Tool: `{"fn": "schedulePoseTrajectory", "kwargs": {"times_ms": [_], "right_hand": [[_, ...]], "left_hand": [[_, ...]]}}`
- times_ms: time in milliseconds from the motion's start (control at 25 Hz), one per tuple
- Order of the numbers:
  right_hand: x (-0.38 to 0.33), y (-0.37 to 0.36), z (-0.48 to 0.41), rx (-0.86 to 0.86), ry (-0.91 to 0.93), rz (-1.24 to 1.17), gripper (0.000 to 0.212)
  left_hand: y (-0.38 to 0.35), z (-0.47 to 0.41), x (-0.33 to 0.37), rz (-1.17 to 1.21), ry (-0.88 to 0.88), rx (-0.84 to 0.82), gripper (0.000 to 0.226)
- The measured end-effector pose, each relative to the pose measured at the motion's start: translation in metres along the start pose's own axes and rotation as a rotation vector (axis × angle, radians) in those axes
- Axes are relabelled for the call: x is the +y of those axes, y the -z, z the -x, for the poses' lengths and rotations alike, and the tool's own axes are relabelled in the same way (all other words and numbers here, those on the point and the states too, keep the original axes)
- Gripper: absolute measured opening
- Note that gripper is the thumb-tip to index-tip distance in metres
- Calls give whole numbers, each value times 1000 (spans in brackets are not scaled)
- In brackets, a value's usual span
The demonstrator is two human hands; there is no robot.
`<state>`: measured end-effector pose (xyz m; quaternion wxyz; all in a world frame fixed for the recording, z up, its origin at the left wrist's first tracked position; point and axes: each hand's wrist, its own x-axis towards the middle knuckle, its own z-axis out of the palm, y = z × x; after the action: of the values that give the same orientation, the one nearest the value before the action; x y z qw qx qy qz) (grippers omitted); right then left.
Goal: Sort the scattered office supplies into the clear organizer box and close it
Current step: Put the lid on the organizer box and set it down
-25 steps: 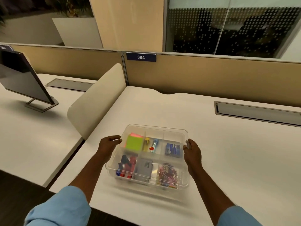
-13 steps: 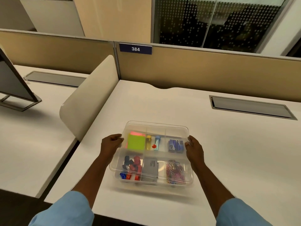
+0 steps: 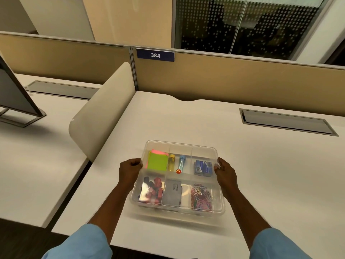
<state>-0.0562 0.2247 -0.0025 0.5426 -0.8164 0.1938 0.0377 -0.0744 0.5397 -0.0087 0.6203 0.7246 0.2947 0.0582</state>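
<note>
**While both hands grip it, the filled organizer sits on the counter**

While it rests near the front edge of the white counter point(image 3: 261, 165), the clear organizer box point(image 3: 179, 144) is held at its two short sides. Its six compartments hold a green and pink sticky note pad point(image 3: 157, 161), a yellow tube point(image 3: 171, 162) beside a blue one point(image 3: 182, 162), blue staple boxes point(image 3: 203, 167), red and black binder clips point(image 3: 154, 189), a grey card point(image 3: 172, 192) and coloured paper clips point(image 3: 200, 198). Whether a lid is on, I cannot tell. Curled fingers of the left hand point(image 3: 129, 170) clasp the left rim; the right hand point(image 3: 225, 171) clasps the right rim likewise. Beyond stand a tan partition point(image 3: 242, 77) with a "384" label point(image 3: 155, 55), a curved cream divider point(image 3: 104, 113) and a monitor point(image 3: 13, 94).
</note>
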Motion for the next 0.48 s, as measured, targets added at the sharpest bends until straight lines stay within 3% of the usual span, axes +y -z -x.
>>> {"fn": "schedulePoseTrajectory", "kwargs": {"times_ms": [160, 320, 480], "right_hand": [[2, 1, 0, -15, -3, -45, 44], [6, 3, -1, -41, -28, -81, 47], [10, 3, 0, -48, -41, -125, 49]], "left_hand": [[0, -1, -1, 27, 48, 1, 30], [8, -17, 15, 61, 137, -114, 33], [-12, -48, 51, 8, 14, -100, 27]]}}
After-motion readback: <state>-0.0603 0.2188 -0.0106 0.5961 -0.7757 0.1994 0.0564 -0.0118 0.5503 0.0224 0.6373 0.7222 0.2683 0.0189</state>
